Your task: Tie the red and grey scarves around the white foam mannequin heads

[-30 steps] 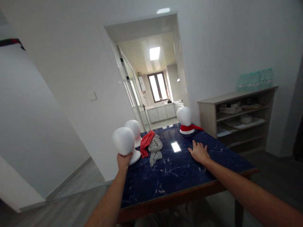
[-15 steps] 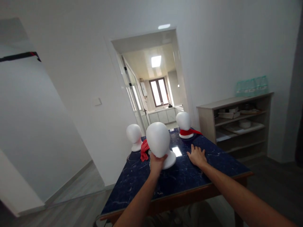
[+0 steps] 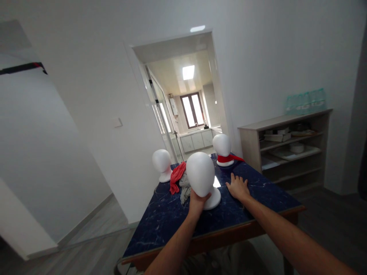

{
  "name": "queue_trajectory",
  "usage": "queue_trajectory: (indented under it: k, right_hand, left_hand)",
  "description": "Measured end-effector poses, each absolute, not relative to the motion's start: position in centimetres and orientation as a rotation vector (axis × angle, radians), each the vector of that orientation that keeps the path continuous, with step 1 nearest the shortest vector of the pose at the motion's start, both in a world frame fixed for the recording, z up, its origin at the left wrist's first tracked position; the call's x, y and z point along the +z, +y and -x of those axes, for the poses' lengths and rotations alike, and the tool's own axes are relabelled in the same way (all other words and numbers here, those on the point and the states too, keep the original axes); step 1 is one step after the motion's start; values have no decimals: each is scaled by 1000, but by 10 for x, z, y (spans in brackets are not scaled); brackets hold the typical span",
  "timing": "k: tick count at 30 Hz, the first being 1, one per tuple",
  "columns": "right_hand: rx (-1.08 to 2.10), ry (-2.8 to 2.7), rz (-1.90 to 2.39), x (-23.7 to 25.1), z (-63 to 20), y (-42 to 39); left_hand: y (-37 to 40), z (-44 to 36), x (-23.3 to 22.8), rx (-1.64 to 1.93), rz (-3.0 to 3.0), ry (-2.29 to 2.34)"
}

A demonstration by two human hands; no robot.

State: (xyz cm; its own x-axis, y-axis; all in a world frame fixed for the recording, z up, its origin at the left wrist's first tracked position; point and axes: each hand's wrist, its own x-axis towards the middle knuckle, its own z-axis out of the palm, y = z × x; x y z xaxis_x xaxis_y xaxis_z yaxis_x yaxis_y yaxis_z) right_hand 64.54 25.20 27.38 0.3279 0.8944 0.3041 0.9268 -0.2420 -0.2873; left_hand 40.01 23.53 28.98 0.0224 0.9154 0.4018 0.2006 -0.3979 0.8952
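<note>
Right of the coral cloth (image 3: 178, 176) and grey cloth (image 3: 185, 190), the left hand (image 3: 197, 203) clasps the neck of the nearest white mannequin head (image 3: 200, 172), whose long axis stands roughly upright over that grip, while the right hand (image 3: 238, 188) lies apart, fingers spread, over the blue table (image 3: 266, 196).

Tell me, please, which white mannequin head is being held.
The nearest mannequin head: the left hand grips its neck, while the back-left head and back-right head stand untouched.

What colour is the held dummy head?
Plain white; the dummy head shows best from the head camera.
</note>
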Motion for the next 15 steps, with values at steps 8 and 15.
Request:
queue_trajectory:
  k: [8, 15]
  right_hand:
    - [-120, -1629, 2189, 275, -645, 250]
    - [-126, -1647, 2208, 275, -646, 249]
  left_hand:
    - [243, -314, 265, 1175, -1787, 1587]
    - [301, -279, 294, 1106, -2027, 1814]
